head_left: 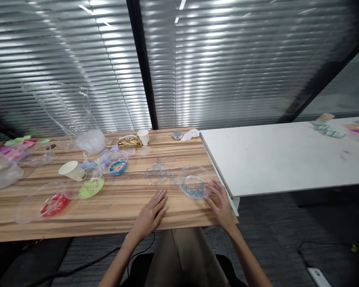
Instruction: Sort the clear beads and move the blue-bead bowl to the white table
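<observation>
My left hand [151,213] lies on the wooden table [116,217] near its front edge, fingers slightly apart and holding nothing. Just beyond its fingertips, small clear-blue pieces [160,173] are scattered over the wood. My right hand [219,203] is at the right side of a clear plastic bowl [194,183] with blue bits in its bottom. Its fingers are spread, and the fingertips are at the bowl's rim; whether they press on it I cannot tell.
Left of the pieces are clear bowls with blue [118,168], yellow-green [91,187] and red [55,205] contents, and a tipped paper cup [73,170]. Behind stand another cup [143,137], a gold packet [130,142] and a round tin [177,135]. A white table [281,159] adjoins on the right.
</observation>
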Demonstrator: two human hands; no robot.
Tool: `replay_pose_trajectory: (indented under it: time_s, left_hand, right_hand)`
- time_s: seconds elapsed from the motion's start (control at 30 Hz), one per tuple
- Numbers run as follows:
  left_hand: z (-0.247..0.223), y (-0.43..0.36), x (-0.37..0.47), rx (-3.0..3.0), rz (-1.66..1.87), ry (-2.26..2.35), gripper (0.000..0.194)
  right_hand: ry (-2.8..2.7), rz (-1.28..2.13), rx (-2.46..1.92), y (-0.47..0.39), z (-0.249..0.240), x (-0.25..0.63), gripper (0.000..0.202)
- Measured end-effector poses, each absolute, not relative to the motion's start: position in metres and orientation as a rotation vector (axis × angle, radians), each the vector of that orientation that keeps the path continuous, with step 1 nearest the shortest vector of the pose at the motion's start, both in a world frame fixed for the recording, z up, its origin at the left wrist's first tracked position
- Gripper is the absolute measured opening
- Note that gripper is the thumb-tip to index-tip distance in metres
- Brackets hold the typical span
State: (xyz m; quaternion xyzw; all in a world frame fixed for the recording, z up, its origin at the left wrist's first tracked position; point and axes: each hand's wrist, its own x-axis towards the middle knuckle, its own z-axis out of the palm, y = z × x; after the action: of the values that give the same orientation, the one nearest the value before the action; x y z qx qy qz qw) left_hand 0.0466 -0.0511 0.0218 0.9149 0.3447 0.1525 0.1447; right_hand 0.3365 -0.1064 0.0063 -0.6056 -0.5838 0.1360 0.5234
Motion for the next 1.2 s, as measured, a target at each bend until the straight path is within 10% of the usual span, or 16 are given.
replay_pose_trajectory:
  time_s: [1.2]
  left_hand:
    - [0.015,-0.061,0.052,2.731,0.423,1.144,0.046]
  right_hand:
    - [-1.150,0.436,-1.362,-0.103,-0.013,0.341,0.032]
